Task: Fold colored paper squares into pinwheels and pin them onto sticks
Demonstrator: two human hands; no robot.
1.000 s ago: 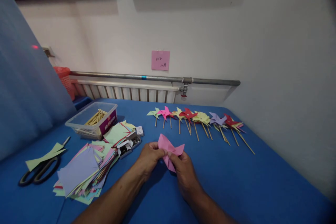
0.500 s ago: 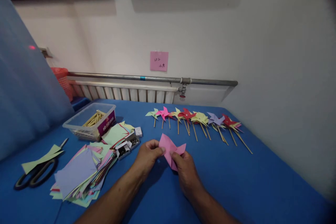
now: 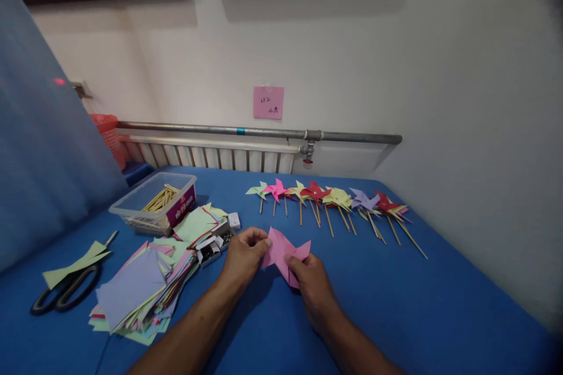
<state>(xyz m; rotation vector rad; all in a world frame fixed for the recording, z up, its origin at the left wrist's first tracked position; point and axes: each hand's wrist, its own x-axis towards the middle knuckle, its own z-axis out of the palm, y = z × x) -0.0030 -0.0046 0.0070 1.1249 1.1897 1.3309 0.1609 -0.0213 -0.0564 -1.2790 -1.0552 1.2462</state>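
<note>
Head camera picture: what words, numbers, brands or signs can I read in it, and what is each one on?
"252", handwritten on the pink note on the wall; the writing below it is too small to read surely.
Purple label on the clear plastic box: pale lettering, too blurred to read.
Small white box: faint marks, too small to read.
</note>
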